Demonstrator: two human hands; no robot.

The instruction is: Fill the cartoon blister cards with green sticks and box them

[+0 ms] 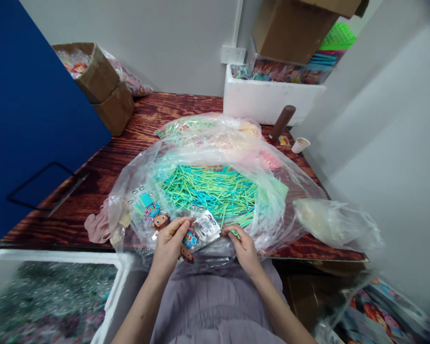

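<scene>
My left hand pinches a small clear printed packet with a brown cartoon character and a white label. Thumb and fingers of my right hand are closed around a small bunch of green sticks, close to the packet's right edge. Just beyond both hands, a large clear plastic bag lies open, full of thin green and blue sticks. On the bag's left side rests another printed packet holding similar sticks.
A foam box of small packets stands at lower left. Farther back are cardboard boxes, a white foam box, a brown cylinder and a paper cup. A knotted plastic bag lies at right, a pink cloth at left.
</scene>
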